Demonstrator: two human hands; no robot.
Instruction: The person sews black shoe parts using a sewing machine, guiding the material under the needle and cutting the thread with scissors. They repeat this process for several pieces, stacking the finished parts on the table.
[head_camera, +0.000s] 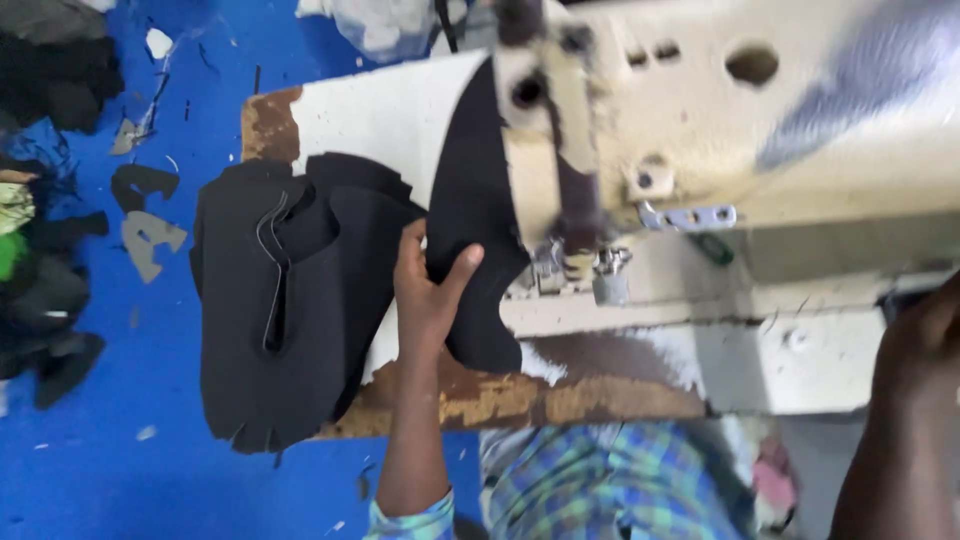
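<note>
Left hand (428, 285): grasping the black fabric piece (478, 215), thumb spread over its near edge, fingers pressed flat along its left edge.
Black fabric piece: lies on the worn table (380, 115), its right side tucked under the head of the sewing machine (700, 130); it runs from the table's far edge down toward the near edge.
Right hand (915, 345): at the right border of the view, mostly cut off and blurred; cannot tell whether it is clenched or released. It is well apart from the fabric piece, near the machine's base.
Stack of black pieces (285, 300): just left of the left hand, overhanging the table's left edge and near-left corner.
Needle area (580, 255): just right of the held piece, metal foot visible.
Table: white top, chipped brown along the near edge and far-left corner.
Floor (130, 440): blue, scattered with grey and black offcuts (150, 240).
Shirt (600, 485): checked blue-green, below the table's near edge.
</note>
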